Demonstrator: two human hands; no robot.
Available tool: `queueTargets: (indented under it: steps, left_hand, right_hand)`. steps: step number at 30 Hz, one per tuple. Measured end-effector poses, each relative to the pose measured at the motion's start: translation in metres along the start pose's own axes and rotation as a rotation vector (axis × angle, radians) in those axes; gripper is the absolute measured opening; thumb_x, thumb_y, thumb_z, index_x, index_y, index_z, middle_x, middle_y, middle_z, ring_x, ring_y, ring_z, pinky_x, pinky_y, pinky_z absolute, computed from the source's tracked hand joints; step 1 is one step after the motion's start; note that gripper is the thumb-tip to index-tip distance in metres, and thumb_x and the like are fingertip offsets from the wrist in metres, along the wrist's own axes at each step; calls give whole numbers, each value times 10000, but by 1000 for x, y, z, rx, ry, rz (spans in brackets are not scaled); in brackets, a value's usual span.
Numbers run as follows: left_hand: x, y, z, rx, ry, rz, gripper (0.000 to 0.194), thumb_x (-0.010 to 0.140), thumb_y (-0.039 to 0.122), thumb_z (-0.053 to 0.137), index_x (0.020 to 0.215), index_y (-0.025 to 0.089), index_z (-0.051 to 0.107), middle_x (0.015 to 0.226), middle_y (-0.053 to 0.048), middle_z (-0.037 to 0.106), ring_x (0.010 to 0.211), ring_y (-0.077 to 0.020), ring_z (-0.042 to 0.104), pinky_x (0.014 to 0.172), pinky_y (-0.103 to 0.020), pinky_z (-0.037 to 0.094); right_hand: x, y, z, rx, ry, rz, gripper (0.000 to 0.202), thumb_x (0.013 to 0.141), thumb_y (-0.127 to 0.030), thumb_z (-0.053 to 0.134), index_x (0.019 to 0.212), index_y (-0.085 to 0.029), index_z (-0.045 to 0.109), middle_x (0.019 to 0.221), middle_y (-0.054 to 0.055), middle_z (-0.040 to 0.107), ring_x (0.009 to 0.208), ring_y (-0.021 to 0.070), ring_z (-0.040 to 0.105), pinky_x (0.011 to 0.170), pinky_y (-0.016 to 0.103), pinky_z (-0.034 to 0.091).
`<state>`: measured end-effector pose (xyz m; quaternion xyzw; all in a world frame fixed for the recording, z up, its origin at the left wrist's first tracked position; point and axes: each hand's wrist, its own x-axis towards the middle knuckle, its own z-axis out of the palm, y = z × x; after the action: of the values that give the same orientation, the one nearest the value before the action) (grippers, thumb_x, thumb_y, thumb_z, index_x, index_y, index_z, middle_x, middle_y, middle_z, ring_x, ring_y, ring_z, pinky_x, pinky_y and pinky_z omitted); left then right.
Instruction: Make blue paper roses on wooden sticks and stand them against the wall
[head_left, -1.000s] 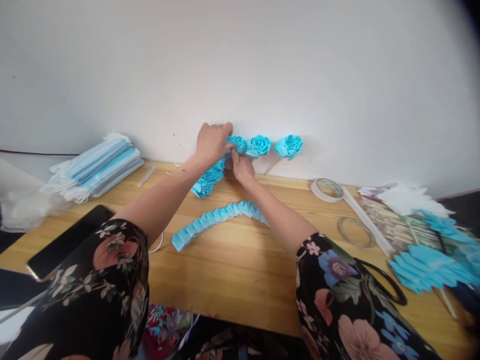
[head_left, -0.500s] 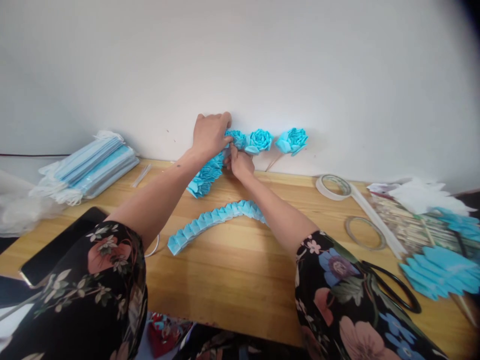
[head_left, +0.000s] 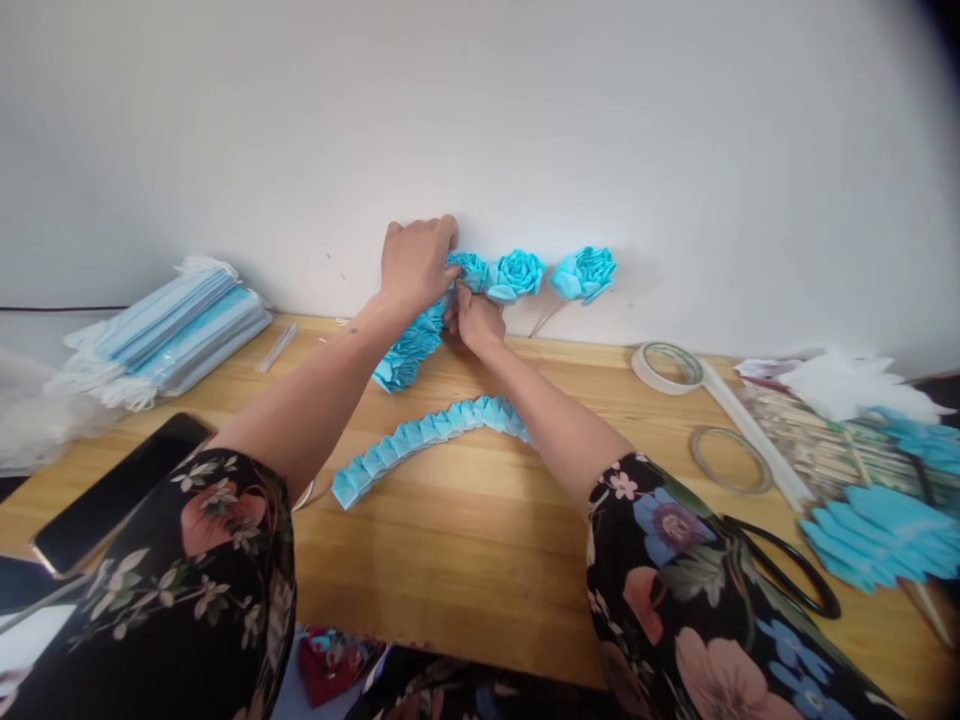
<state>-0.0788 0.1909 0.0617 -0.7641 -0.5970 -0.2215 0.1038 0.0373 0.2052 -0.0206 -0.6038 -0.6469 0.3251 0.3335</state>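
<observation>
Against a plain pale wall, at the back of a light wooden table, the blue flowers gather around the person's two hands. Near the table's left end lies a stack of masks, pale blue with white loops. Across the middle curves a blue strip, folded into a row of even, overlapping points, its far end hidden behind the right forearm. A black phone lies below the masks, partly covered by the left sleeve.

Just under the left wrist is a flower cluster, its ruffled petals packed tightly together. The left hand is closed on the nearest flower, thumb in front and forefinger above. The right hand touches that flower's underside, near the other hand; I cannot tell what its curled fingers clamp. Beside the held bloom sits the middle flower, round and full, with creased layers and wider, smoother petals at its base. A little apart, the end flower tilts to one side, bright blue with pointed folds, on a thin stick.
</observation>
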Motion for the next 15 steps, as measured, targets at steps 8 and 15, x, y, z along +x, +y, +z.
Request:
queueTargets:
  steps: [8, 15]
  left_hand:
    - [-3, 7, -5, 36, 8, -1, 318, 858, 247, 586, 1169, 177, 577, 1151, -138, 675, 1140, -334, 595, 1057, -529, 384]
    - [-13, 0, -11, 14, -44, 39, 464, 817, 250, 611, 1275, 192, 569, 1264, -148, 660, 1183, -353, 591, 1020, -501, 431]
  right_hand:
    - [-25, -7, -12, -119, -87, -29, 615, 1056, -504, 277, 675, -206, 656, 682, 65, 707, 825, 229, 688, 882, 363, 494]
    - [-116, -4, -52, -166, -283, -220, 362, 999, -399, 506, 812, -206, 749, 664, -9, 706, 653, 147, 637, 663, 252, 430]
